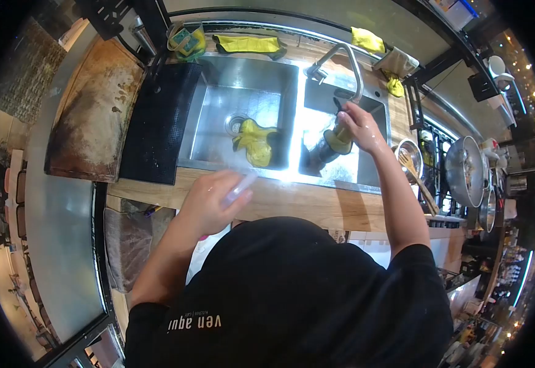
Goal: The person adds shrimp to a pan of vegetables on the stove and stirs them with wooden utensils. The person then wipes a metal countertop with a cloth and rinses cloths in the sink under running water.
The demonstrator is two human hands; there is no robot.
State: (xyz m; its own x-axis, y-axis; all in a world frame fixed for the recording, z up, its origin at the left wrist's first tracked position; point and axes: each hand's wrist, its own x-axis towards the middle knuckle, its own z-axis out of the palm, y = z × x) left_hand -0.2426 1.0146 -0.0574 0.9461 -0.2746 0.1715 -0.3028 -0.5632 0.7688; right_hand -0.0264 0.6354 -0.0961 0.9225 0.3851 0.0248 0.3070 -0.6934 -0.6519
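My right hand [362, 127] is over the right sink basin [365, 162], its fingers closed on a yellow-and-dark cloth-like item [339, 142] beneath the tap [354, 70]. The lower part of that item looks dark and wet, and its exact kind is unclear. My left hand [213, 199], fingers curled, holds a pale translucent piece [238, 190] in front of the left basin [218, 92]. That piece is blurred, so I cannot make out what it is. A crumpled yellow cloth with dark edges [257, 144] lies in the left basin beside the drain.
Behind the basins lie a folded yellow cloth [249, 45] and a basket of sponges [188, 43]. A black mat [160, 122] and a stained board [96, 110] are at the left. On the right are a bowl with wooden utensils [410, 161] and a large pan [464, 172].
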